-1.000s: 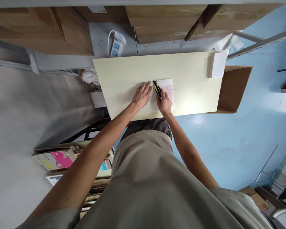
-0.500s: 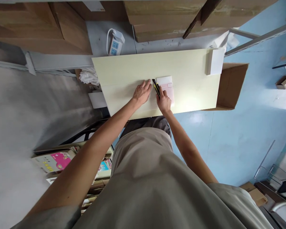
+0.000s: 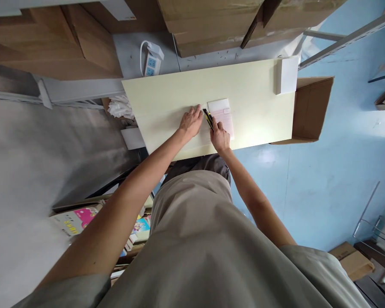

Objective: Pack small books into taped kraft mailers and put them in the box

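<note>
My right hand (image 3: 220, 136) is wrapped round a black and yellow utility knife (image 3: 208, 118), whose front end points up and left. Under and beside that hand lies a white and pink pad or packet (image 3: 225, 112) on the cream board (image 3: 253, 98). My left hand (image 3: 191, 121) rests on the board just left of the knife, palm down with its fingers stretched out. Some pale, thin material shows near its fingertips; I cannot make out what it is.
A white box (image 3: 287, 76) stands on the board's right end, with an open cardboard box (image 3: 312, 110) beyond it. Behind the board are a power strip (image 3: 152, 62) and large cartons (image 3: 208, 25). Books (image 3: 78, 218) lie at lower left.
The knife's front end has dipped slightly toward the board and left, its angle lower. My left hand stays almost in place. The whole view has shifted slightly.
</note>
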The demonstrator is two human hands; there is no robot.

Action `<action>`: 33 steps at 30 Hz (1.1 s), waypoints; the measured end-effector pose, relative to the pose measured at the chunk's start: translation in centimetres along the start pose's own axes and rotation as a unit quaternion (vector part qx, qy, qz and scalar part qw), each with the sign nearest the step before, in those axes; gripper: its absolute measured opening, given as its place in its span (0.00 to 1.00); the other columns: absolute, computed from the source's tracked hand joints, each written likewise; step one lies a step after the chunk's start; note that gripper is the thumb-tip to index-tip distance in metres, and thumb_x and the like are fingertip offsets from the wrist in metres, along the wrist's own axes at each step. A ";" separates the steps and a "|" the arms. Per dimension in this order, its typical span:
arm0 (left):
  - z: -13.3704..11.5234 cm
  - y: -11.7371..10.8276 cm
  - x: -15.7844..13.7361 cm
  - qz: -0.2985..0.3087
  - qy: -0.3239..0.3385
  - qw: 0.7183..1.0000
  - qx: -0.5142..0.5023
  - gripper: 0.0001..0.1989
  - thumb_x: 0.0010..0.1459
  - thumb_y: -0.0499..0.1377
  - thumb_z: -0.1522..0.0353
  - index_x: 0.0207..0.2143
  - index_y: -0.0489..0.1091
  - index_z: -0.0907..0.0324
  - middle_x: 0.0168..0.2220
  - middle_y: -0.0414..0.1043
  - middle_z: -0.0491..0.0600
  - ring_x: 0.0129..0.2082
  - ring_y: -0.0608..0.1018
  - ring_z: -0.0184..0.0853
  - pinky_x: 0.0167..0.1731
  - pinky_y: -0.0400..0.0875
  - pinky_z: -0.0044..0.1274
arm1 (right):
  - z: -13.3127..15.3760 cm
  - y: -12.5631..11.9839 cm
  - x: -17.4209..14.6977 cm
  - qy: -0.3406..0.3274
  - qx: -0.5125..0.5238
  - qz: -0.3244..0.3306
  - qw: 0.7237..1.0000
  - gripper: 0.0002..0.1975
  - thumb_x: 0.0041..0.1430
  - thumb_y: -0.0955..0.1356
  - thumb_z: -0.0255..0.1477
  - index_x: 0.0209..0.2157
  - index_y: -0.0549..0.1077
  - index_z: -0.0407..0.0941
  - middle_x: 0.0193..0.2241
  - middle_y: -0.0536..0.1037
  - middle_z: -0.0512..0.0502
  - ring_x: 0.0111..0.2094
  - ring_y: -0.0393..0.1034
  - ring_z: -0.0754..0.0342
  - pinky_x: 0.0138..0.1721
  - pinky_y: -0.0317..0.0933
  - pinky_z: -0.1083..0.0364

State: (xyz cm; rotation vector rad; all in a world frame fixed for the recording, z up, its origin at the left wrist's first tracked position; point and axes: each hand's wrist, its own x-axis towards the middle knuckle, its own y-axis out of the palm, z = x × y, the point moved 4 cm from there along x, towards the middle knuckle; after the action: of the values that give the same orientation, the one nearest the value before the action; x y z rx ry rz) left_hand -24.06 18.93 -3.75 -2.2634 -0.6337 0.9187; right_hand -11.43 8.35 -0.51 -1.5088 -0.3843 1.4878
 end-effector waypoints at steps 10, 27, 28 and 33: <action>-0.2 -0.1 -0.2 0.010 0.010 1.000 0.017 0.39 0.75 0.62 0.56 0.80 0.63 0.64 0.86 0.51 0.68 0.84 0.55 0.71 0.80 0.59 0.59 | -1.1 2.0 -2.6 0.005 0.001 0.008 1.000 0.35 0.86 0.54 0.32 0.88 0.51 0.45 0.69 0.76 0.26 0.53 0.83 0.39 0.51 0.77 0.47; -0.2 1.2 -0.5 0.018 0.004 1.000 0.011 0.58 0.66 0.75 0.49 0.84 0.53 0.66 0.87 0.42 0.74 0.87 0.45 0.75 0.80 0.59 0.58 | -4.3 4.4 -9.0 0.016 -0.026 0.078 0.996 0.34 0.88 0.56 0.33 0.88 0.51 0.46 0.66 0.76 0.28 0.53 0.83 0.44 0.50 0.75 0.51; -0.2 1.3 -0.6 0.016 0.004 1.000 0.008 0.57 0.67 0.75 0.49 0.84 0.53 0.67 0.87 0.42 0.74 0.87 0.45 0.75 0.80 0.58 0.58 | -4.6 4.6 -9.3 0.014 -0.028 0.080 0.996 0.34 0.88 0.56 0.33 0.88 0.51 0.46 0.66 0.76 0.28 0.53 0.83 0.44 0.49 0.74 0.52; -0.4 1.3 -0.8 0.022 0.004 1.000 0.003 0.63 0.66 0.75 0.45 0.86 0.48 0.68 0.87 0.40 0.74 0.87 0.41 0.75 0.82 0.51 0.59 | -5.8 5.0 -10.8 0.009 -0.044 0.092 0.995 0.34 0.88 0.56 0.34 0.88 0.50 0.47 0.66 0.76 0.28 0.53 0.83 0.43 0.48 0.75 0.51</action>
State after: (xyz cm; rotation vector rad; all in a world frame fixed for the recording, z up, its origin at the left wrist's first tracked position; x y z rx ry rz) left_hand -24.00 17.41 -4.01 -2.2824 -0.5804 0.9317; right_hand -10.39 -4.78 0.98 -1.6634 -0.3083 1.6171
